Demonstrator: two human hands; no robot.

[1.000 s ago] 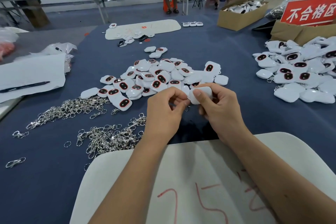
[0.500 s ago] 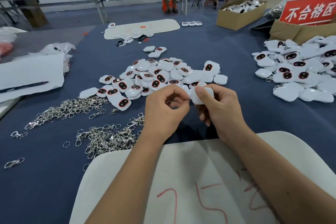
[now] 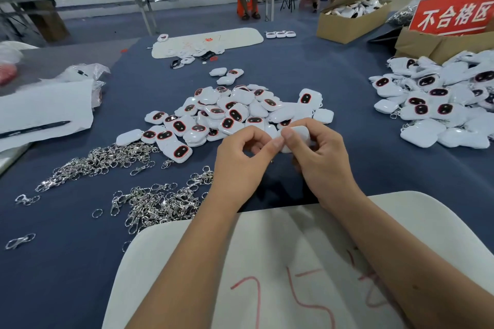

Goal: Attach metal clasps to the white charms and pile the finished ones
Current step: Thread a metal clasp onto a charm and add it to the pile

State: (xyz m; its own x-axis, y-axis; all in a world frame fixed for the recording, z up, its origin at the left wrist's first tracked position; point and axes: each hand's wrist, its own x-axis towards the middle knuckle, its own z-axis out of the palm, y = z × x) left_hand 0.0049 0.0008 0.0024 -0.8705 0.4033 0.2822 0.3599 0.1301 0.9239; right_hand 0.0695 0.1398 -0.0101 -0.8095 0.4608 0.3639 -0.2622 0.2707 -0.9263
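Observation:
My right hand (image 3: pixel 320 157) grips a white charm (image 3: pixel 300 133) between thumb and fingers just above the blue table. My left hand (image 3: pixel 240 163) pinches at the charm's left edge with thumb and forefinger; whatever it pinches there is hidden. Behind my hands lies a heap of loose white charms (image 3: pixel 230 112) with dark, red-rimmed ovals. Two spreads of metal clasps (image 3: pixel 157 200) lie to the left of my hands. A second pile of white charms (image 3: pixel 438 104), some with clasps showing, sits at the right.
A white board (image 3: pixel 294 262) with red marks lies under my forearms at the table's near edge. White paper with a black pen (image 3: pixel 34 128) is at the left. Cardboard boxes (image 3: pixel 350 21) and a red sign (image 3: pixel 454 14) stand at the back right.
Both hands stay together on the charm, with small finger shifts. My left thumb and forefinger have closed in on the charm's left edge.

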